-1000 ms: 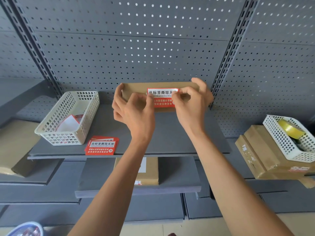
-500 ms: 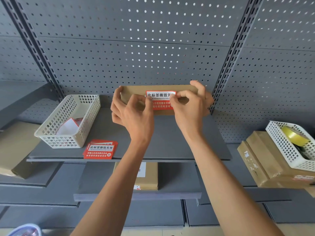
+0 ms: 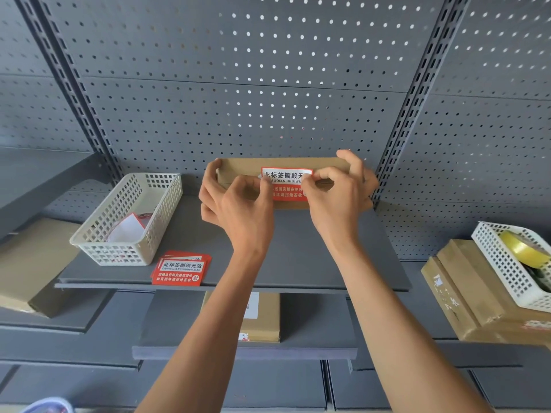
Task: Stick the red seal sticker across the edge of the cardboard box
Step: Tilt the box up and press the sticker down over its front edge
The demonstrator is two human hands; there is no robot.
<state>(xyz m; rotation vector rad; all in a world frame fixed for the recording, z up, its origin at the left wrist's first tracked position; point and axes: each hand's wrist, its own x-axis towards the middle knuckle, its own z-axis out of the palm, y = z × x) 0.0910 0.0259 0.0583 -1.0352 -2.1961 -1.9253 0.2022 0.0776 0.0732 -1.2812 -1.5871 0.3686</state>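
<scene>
Now the red rectangular seal sticker (image 3: 286, 183) lies folded across the front edge of the flat brown cardboard box (image 3: 238, 169), as before; left hand (image 3: 238, 204) and right hand (image 3: 337, 198) still press it, fingertips together, so only smoothing seems left.

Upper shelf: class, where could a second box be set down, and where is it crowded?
Bare shelf runs between the sticker stack and the right upright. Crowded: the left end, with the white basket, and the back, where both hands hold the cardboard box.
</scene>
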